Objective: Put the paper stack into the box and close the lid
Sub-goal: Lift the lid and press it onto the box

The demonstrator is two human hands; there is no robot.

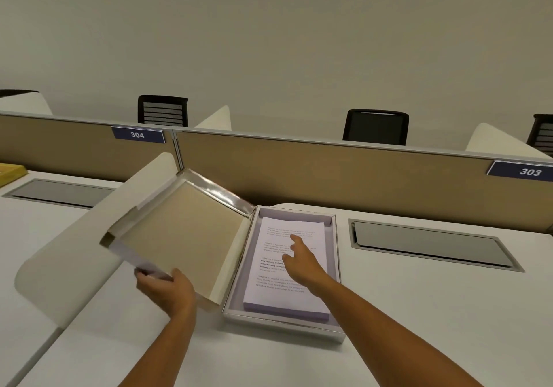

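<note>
A shallow white box (284, 325) lies open on the desk in front of me. The paper stack (278, 294), printed white sheets, rests flat inside it. My right hand (302, 259) hovers over or touches the top sheet, fingers apart, holding nothing. The hinged lid (185, 231) with its tan inner face stands tilted up to the left of the box. My left hand (167, 289) grips the lid's near left edge.
A curved white side divider (74, 255) rises just left of the lid. A tan partition (344, 177) with labels 304 and 303 runs along the back. Grey cable hatches (431, 246) sit in the desk to the right and left. Black chairs stand beyond.
</note>
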